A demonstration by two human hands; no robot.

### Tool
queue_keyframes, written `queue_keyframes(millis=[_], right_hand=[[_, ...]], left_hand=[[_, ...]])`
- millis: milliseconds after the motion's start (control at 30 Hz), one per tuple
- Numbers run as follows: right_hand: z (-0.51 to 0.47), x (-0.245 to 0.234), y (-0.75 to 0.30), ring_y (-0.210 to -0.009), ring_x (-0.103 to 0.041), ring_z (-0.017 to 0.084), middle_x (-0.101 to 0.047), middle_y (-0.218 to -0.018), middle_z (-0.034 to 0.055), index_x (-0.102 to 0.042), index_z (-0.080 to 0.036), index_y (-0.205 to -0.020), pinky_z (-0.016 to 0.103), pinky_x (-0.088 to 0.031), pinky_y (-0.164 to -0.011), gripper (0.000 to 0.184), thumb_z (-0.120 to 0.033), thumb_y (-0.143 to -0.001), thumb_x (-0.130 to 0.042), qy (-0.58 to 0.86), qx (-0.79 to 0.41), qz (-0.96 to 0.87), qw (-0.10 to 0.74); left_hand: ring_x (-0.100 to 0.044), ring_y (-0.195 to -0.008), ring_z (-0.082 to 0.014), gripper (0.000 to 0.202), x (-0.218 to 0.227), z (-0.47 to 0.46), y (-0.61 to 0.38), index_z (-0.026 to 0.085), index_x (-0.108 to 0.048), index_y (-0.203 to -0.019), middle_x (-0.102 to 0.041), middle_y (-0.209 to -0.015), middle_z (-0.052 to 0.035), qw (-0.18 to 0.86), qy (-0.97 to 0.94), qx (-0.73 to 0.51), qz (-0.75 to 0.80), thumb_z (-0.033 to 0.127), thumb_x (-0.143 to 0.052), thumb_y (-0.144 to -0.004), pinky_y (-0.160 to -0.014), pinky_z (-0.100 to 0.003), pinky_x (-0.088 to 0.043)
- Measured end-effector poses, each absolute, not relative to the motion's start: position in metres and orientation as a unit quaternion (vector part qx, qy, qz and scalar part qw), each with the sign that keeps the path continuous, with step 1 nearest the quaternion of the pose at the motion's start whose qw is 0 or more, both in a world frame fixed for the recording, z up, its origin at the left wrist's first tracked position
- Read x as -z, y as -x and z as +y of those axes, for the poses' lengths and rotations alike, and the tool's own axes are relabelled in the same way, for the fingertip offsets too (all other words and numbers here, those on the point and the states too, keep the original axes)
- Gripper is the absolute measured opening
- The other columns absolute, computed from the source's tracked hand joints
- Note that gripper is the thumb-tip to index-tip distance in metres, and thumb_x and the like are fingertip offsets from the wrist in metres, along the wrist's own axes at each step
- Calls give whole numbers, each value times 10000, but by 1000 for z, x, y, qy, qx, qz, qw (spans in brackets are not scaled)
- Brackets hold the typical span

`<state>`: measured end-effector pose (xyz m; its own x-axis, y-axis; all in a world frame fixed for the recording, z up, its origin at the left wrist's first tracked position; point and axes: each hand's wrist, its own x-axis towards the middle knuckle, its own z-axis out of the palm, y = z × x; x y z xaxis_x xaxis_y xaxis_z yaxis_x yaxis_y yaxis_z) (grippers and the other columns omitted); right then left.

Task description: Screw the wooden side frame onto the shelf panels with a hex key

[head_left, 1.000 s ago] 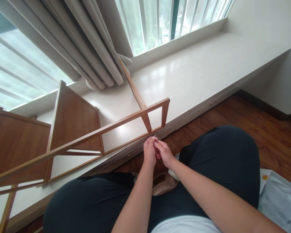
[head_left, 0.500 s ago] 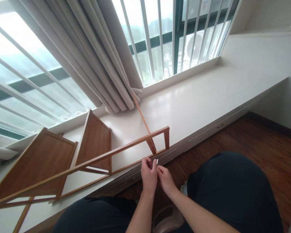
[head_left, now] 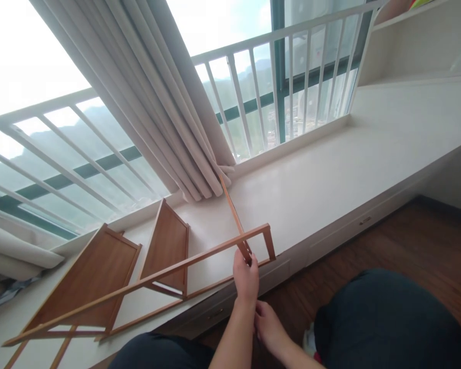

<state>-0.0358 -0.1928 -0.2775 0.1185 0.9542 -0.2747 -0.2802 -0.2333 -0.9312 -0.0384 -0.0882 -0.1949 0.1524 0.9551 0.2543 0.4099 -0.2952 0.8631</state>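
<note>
A wooden rack frame point(head_left: 200, 260) lies on its side along the white window ledge, with brown shelf boards standing up in it. My left hand point(head_left: 246, 277) is at the frame's right end, its thumb and fingers closed round the near edge of a thin wooden shelf board point(head_left: 232, 207) seen edge-on. Below it, partly behind my left wrist, my right hand point(head_left: 269, 328) has its fingers curled; what they hold, if anything, is hidden. Two wider shelf boards, a middle one point(head_left: 169, 251) and a left one point(head_left: 86, 279), stand farther left in the frame.
A grey curtain point(head_left: 153, 102) hangs down to the ledge point(head_left: 330, 164) behind the rack. White railings point(head_left: 232, 77) cross the window. Drawers with handles point(head_left: 364, 221) form the ledge's front. My knees point(head_left: 392, 318) flank my hands above the dark wooden floor point(head_left: 399, 241).
My left hand has moved from beside my right hand, up to the thin shelf board's near edge. The small shiny piece at its fingers no longer shows. The view has tilted upward.
</note>
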Motion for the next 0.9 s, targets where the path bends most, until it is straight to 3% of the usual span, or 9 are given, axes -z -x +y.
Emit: queue_keyframes(millis=[500,700,800,900], right_hand=[[-194,272,21,-483,-433,124,-501,-524,-23,-540,-204,-652,268,-276,-510,433,-548,-908,-479,583,-531,-350,506],[-187,275,9,-488,-427,127,-448,-523,-48,-456,-232,-641,271,-285,-503,388,-540,-875,-494,607,-504,-338,513],[-183,277,0,-476,-422,122,-435,-533,-58,-416,-244,-652,266,-297,-493,363,-526,-875,-465,611,-496,-333,520],[-180,275,-7,-465,-412,117,-421,-533,-65,-387,-252,-650,258,-307,-477,337,-498,-871,-451,612,-491,-333,522]], left_hand=[[-743,-987,-271,280,199,-86,51,191,-748,-1072,-793,-1045,-102,300,-725,-358,506,378,-597,-927,-893,-387,-561],[-753,-997,-241,323,201,-83,62,189,-755,-1108,-798,-1099,-103,330,-732,-317,504,411,-578,-954,-848,-328,-584],[-754,-923,-222,270,201,-81,73,203,-769,-1052,-805,-1065,-83,329,-759,-282,486,404,-639,-928,-824,-316,-578],[-728,-947,-218,153,202,-81,84,222,-782,-976,-803,-1030,-62,302,-793,-249,466,293,-666,-904,-876,-330,-541]])
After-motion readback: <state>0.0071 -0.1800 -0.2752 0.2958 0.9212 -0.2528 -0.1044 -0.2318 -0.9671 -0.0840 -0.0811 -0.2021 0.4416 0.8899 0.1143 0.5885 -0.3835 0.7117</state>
